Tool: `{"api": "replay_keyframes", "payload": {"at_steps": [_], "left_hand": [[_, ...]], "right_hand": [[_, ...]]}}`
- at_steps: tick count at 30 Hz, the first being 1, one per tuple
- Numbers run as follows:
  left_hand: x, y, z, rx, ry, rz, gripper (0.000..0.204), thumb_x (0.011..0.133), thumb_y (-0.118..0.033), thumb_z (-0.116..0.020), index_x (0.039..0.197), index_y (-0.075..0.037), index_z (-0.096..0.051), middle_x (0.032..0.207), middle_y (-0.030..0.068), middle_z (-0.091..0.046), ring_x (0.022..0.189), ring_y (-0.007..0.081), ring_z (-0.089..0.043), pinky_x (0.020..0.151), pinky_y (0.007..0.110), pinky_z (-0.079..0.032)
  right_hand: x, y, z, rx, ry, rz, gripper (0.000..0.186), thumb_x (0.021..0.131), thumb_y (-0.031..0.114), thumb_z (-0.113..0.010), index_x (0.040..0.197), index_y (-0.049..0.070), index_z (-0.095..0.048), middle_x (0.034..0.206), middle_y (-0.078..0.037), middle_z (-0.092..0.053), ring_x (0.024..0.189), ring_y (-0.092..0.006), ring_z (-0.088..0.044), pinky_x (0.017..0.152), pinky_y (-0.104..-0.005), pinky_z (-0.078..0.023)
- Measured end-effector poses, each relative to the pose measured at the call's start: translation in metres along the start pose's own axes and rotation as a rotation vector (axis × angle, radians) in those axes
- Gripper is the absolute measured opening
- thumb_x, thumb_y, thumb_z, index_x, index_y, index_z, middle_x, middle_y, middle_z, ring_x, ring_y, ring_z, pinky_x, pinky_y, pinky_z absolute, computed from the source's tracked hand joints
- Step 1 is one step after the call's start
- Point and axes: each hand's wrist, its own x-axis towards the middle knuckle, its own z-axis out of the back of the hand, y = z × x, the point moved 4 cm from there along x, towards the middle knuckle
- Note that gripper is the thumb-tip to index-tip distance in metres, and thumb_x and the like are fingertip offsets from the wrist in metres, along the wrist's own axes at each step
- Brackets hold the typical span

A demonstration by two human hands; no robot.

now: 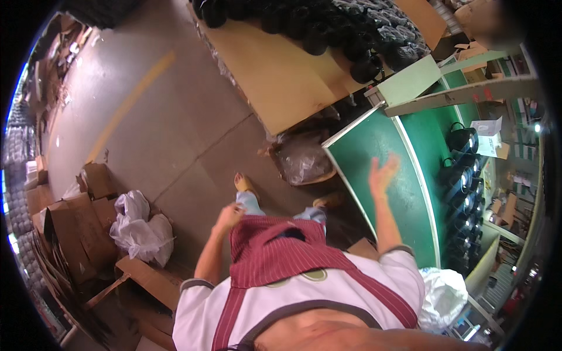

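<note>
My left hand (pixel 230 215) is beside the upper left edge of my maroon striped apron (pixel 269 240), its fingers curled; what they hold, if anything, is too small to make out. My right hand (pixel 383 172), slightly blurred, is spread with nothing in it, over a green-topped worktable (pixel 413 213) with pale edging. A row of black round items with handles (pixel 462 193) stands along that table's right part, beside an opened white box (pixel 489 134).
A tan board (pixel 269 70) carries rows of black items. A carton with clear plastic (pixel 301 158) lies by my feet. Flattened cardboard (pixel 76 234) and white bags (pixel 140 228) are piled at left. A white sack (pixel 442 298) is at lower right. A yellow line (pixel 129 105) crosses the floor.
</note>
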Motion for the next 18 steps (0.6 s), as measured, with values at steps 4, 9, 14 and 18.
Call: {"api": "replay_keyframes", "payload": {"at_steps": [4, 9, 14, 18], "left_hand": [[0.000, 0.050, 0.129, 0.014, -0.292, 0.062, 0.047, 0.090, -0.041, -0.069, 0.118, -0.002, -0.068, 0.107, 0.0179, -0.073, 0.101, 0.0333, -0.070, 0.087, 0.040, -0.054], [0.059, 0.101, 0.214, 0.275, -0.145, 0.198, 0.056, 0.089, -0.049, -0.067, 0.120, -0.003, -0.067, 0.111, 0.0201, -0.072, 0.107, 0.0365, -0.068, 0.092, 0.043, -0.053], [0.160, -0.007, 0.226, 0.060, -0.189, -0.019, 0.052, 0.091, -0.044, -0.065, 0.123, -0.004, -0.066, 0.117, 0.0196, -0.070, 0.111, 0.0345, -0.067, 0.095, 0.043, -0.052], [0.210, -0.097, 0.216, 0.140, 0.212, -0.245, 0.049, 0.090, -0.042, -0.065, 0.123, -0.005, -0.066, 0.112, 0.0179, -0.072, 0.105, 0.0352, -0.068, 0.091, 0.043, -0.053]], "right_hand": [[-0.019, 0.190, -0.011, 0.258, 0.232, 0.195, 0.066, 0.093, 0.028, -0.067, 0.144, -0.002, -0.038, 0.151, -0.033, -0.030, 0.138, -0.0512, -0.031, 0.116, -0.0566, -0.028], [0.024, 0.295, -0.046, 0.409, 0.423, 0.276, 0.067, 0.094, 0.030, -0.066, 0.146, 0.001, -0.037, 0.150, -0.028, -0.036, 0.136, -0.0467, -0.037, 0.113, -0.0498, -0.033], [0.016, 0.287, -0.123, 0.511, 0.554, -0.168, 0.070, 0.096, 0.037, -0.065, 0.146, -0.002, -0.037, 0.140, -0.029, -0.047, 0.119, -0.0381, -0.058, 0.099, -0.0433, -0.048], [0.021, 0.309, -0.170, 0.502, 0.695, -0.366, 0.068, 0.096, 0.039, -0.064, 0.143, -0.003, -0.040, 0.131, -0.030, -0.056, 0.113, -0.0380, -0.062, 0.098, -0.0423, -0.049]]}}
